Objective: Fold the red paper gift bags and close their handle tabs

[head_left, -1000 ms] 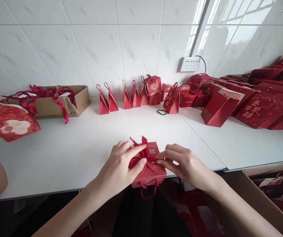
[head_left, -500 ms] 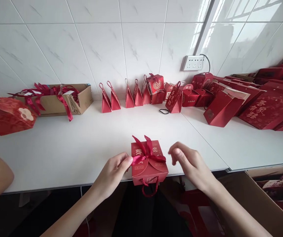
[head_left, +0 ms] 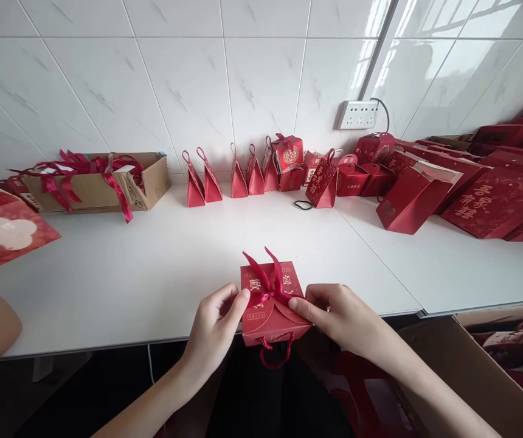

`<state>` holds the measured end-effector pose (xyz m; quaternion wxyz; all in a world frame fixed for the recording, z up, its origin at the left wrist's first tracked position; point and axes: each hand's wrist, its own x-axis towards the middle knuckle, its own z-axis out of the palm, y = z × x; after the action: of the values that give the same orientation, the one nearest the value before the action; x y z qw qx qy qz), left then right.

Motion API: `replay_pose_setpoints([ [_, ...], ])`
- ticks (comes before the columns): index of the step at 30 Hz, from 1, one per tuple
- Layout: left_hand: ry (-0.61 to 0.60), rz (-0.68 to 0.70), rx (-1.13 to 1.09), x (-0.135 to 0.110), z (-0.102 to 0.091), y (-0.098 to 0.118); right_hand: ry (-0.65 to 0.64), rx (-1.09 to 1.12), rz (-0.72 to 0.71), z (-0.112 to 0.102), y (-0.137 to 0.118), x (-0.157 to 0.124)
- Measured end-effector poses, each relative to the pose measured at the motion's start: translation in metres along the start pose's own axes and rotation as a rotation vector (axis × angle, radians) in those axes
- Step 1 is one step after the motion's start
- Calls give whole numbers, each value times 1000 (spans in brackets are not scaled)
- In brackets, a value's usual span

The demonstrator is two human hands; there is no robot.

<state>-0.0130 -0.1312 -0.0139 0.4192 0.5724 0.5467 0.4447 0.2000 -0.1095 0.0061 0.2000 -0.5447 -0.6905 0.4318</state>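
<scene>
While both hands are on the ribbon bow (head_left: 270,294), the red gift box (head_left: 268,333) sits at the white table (head_left: 147,274)'s near edge.
Left hand (head_left: 218,311): thumb and finger clamped on the left loop (head_left: 256,298). Right hand (head_left: 341,313): thumb pressed on the right loop (head_left: 283,297), other fingertips hidden, grip apparently closed. Two ribbon tails (head_left: 253,266) stick up on the far side. Risks, as judged: uneven pull — bow goes lopsided; too hard a tug — top flaps (head_left: 260,317) crease or the bow slips loose. Rope handle (head_left: 274,366) hangs past the near edge; a nearward nudge could tip the box.
</scene>
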Motion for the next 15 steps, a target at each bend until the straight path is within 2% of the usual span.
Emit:
replay_pose_setpoints([
  [2, 18, 18, -11, 1, 1, -2, -17, 1, -41, -2, 1, 0],
  [9, -22, 106, -43, 4, -1, -12, -189, 300, -142, -10, 14, 13],
  [15, -87, 177, -71, 10, -3, -15, -215, 527, -197, -7, 23, 26],
])
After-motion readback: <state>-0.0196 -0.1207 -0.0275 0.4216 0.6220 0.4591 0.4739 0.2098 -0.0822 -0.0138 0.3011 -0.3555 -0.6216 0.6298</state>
